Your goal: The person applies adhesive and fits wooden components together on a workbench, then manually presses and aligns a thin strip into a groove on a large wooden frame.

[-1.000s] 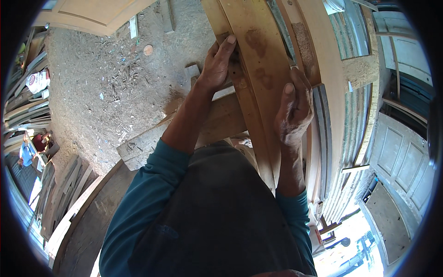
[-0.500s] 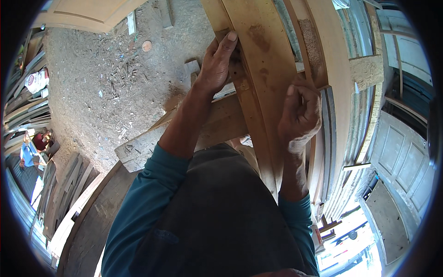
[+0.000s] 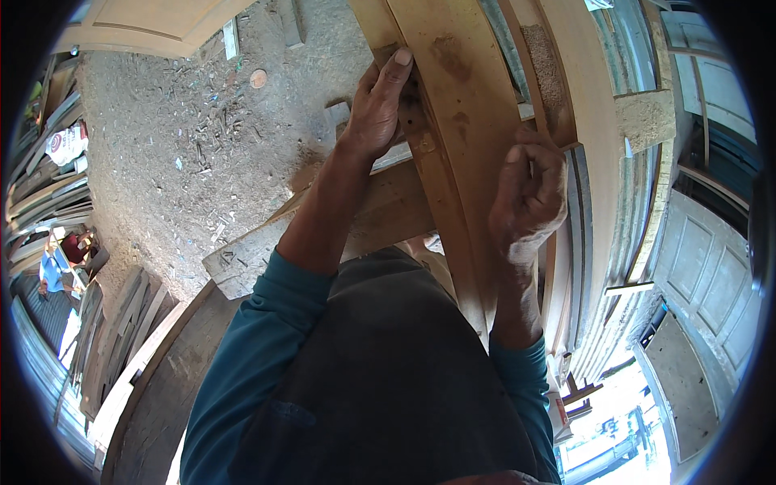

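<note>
A long yellowish-brown wooden board (image 3: pixel 461 105) with dark stains runs away from me, a raised strip along its left edge. My left hand (image 3: pixel 378 105) is closed on that left edge, its thumb on top and its fingers down the side, mostly out of sight. Over the board's right side is my right hand (image 3: pixel 529 194), curled with the fingertips tucked in. Whatever it may hold is hidden. Beneath the board, a rough wooden crosspiece (image 3: pixel 388 212) passes under my left forearm.
To the right stand more planks (image 3: pixel 594 162) and a strip of corrugated sheet (image 3: pixel 634 73). Pale panelled doors (image 3: pixel 699 267) lean farther right. Wood scraps litter the ground (image 3: pixel 186 153). Stacked timber (image 3: pixel 121 331) and a person in blue (image 3: pixel 53 271) are at the left.
My right hand has shifted slightly to the right, still curled. My left hand keeps its hold on the board's edge. The view has moved a little.
</note>
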Tool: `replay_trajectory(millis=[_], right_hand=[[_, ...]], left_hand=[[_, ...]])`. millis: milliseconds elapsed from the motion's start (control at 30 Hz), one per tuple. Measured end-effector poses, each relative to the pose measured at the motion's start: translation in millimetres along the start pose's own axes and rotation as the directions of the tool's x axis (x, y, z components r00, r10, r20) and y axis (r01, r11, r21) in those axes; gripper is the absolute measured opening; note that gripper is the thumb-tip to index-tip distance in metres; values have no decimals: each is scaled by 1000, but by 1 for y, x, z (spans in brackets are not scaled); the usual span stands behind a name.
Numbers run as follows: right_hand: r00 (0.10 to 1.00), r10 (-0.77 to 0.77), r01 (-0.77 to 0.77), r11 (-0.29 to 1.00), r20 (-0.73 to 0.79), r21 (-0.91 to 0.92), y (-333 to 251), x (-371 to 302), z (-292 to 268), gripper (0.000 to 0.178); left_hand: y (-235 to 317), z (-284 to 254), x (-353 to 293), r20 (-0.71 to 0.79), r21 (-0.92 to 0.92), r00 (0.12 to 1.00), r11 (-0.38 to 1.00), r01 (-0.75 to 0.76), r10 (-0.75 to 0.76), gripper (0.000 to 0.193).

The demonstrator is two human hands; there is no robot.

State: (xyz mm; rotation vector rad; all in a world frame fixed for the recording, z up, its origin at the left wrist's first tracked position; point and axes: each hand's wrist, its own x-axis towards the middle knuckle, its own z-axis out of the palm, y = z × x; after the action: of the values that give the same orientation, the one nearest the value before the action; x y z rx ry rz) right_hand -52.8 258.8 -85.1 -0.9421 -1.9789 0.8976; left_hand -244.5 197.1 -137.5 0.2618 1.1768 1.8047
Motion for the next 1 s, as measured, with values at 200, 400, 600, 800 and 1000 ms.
replay_trajectory(millis=[200,400,600,800,1000], right_hand=[[991,-68,86,983,113,-163,-10,3,-2,4],[992,-41,57,989,122,-136,-4,1,-3,5],[996,-44,52,993,74,-107,-1,1,0,11],[984,-86,115,976,157,-185,-8,3,-1,6],[979,-128,158,969,160,-192,-7,4,3,19]], left_hand=[[-8,-6,5,3,42,1000,999,-25,25,58],[-8,-5,5,11,11,1000,1000,-21,21,57],[-10,-6,4,11,-12,1000,1000,-5,5,58],[-11,-7,4,-10,-41,1000,999,11,-12,57],[-6,-5,3,-44,57,999,998,30,-28,55]])
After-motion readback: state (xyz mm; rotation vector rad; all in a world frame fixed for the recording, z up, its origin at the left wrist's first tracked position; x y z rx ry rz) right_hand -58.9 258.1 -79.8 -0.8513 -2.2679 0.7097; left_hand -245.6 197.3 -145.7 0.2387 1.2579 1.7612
